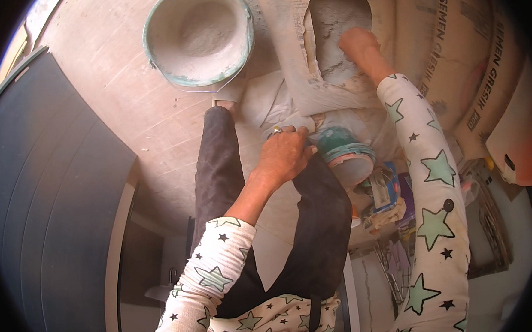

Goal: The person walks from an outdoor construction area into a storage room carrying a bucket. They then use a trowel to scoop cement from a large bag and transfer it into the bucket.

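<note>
I see the right hand [359, 46] at the mouth of a torn paper sack [324, 95] of grey powder [332, 28], fingers curled; whether they pinch anything I can't tell, nor for the left hand [286, 153], bent beside the dark trousers [324, 199]. Left of the sack sits a dusty bucket [159, 31].

Two hands [283, 155], two sleeves [215, 271], one ring [277, 130] on my feed.
Watching remotely, I count one large bucket [166, 31], one smaller tub [345, 151], one torn-open sack [336, 97] and two dark trouser legs [218, 157]; the printed brown paper [455, 61] at the right runs together, so I can't tell from here how many sacks it makes.
</note>
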Motion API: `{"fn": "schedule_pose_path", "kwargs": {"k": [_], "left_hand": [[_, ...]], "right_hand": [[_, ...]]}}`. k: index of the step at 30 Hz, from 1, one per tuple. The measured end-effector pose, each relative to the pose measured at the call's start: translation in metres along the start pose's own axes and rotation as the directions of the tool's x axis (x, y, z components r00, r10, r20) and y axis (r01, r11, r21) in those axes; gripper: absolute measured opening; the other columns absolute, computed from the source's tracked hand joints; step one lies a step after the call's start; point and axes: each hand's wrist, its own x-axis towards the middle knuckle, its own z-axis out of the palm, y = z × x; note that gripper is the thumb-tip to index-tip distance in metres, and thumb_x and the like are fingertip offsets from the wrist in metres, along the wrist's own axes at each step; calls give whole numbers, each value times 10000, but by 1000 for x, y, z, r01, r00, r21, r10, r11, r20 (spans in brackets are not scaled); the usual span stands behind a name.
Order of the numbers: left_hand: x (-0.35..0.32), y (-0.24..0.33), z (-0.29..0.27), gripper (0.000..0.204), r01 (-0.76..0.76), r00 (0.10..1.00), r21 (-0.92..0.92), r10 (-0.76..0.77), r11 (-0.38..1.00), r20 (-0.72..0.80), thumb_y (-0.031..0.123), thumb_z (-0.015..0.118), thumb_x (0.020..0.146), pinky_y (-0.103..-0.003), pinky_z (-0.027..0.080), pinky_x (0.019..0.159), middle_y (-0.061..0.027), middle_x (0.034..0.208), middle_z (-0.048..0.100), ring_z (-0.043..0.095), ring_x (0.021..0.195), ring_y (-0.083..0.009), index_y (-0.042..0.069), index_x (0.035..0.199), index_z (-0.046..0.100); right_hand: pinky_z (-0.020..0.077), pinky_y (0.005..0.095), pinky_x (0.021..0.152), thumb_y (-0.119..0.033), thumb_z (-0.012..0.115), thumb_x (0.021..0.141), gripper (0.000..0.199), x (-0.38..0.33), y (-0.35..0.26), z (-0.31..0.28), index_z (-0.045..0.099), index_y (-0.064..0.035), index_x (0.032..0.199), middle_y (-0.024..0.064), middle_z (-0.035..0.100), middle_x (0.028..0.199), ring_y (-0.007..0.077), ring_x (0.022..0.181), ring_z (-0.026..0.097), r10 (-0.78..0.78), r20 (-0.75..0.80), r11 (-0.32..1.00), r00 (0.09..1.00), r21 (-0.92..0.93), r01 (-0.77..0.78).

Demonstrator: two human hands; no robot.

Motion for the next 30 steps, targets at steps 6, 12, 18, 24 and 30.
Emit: {"fn": "schedule_pose_path", "kwargs": {"k": [6,12,18,24,30], "left_hand": [[0,0,-7,351,8,1000,-6,-8,1000,-4,284,664,923,-482,519,849,-205,1046,646,645,993,-398,14,1139,605],[2,-6,-3,370,-47,997,9,48,999,-54,286,641,934,-506,503,813,-197,975,643,641,935,-409,16,1179,581],[5,0,-5,388,-42,998,-8,42,999,-37,288,637,939,-505,501,820,-198,985,643,639,939,-411,8,1200,572],[5,1,-8,399,-45,998,-7,45,999,-38,295,632,943,-506,500,827,-199,1002,645,638,951,-407,11,1217,570],[7,3,-8,417,-44,999,-30,43,999,-32,309,631,944,-504,500,828,-199,1019,648,638,957,-403,13,1232,568]], "right_hand": [[589,386,810,-17,621,828,188,0,15,-1,766,-53,943,141,728,1055,298,980,706,-195,153,976,969,-68,207],[580,392,848,0,637,817,224,-14,29,-10,753,-36,1006,160,716,1098,329,1019,693,-130,198,991,971,-12,135],[577,408,830,2,656,783,214,-20,44,2,737,-5,982,177,715,1073,343,1005,693,-101,212,994,972,65,89],[570,414,845,-29,683,754,222,-30,53,15,722,15,968,186,715,1046,347,1000,693,-62,282,986,958,167,15],[570,410,847,-54,700,747,259,-44,41,19,714,12,997,208,707,1066,359,1006,689,-71,260,974,963,225,11]]}}
